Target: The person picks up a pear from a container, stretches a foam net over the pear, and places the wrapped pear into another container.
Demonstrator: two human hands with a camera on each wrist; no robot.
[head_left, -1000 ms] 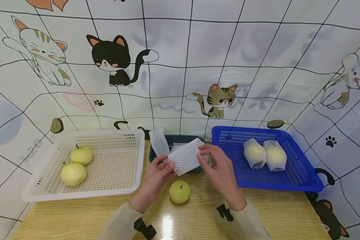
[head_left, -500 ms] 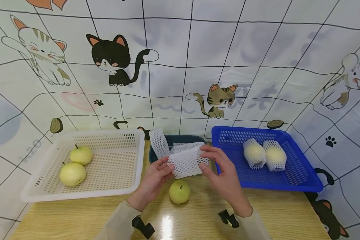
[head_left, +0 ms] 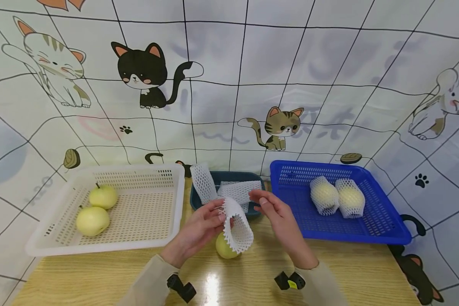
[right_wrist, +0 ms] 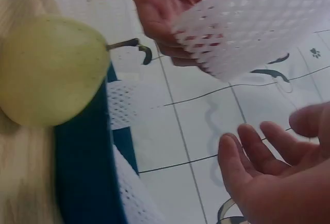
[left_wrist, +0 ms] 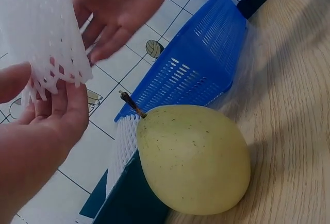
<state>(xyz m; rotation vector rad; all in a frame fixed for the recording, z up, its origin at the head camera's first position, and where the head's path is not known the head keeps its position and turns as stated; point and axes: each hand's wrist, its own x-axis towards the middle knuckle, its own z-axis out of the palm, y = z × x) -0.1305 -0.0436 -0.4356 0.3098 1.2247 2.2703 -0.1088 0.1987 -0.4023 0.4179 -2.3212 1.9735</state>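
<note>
A white foam net sleeve (head_left: 240, 227) is pinched at one end between the thumb and fingers of my left hand (head_left: 196, 229); its other end gapes open toward me. My right hand (head_left: 281, 225) is apart from the sleeve, to its right, fingers loosely bent and holding nothing, as the right wrist view also shows. Below the sleeve, a yellow-green pear (left_wrist: 196, 159) sits on the table, partly covered by the sleeve in the head view. Just behind the hands stands a dark teal basket (head_left: 225, 175) with more foam net sleeves (head_left: 203, 183) in it.
On the left, a white basket (head_left: 149, 242) holds two pears (head_left: 93, 221). A blue basket (head_left: 290, 204) on the right contains two pears in foam nets (head_left: 324, 195). The wooden table (head_left: 352, 272) meets a cat-patterned cloth behind the baskets.
The sleeve has swung down from lying across between both hands to an open-ended tube facing me, over the pear. My right hand has let go of it; my left still grips it.
</note>
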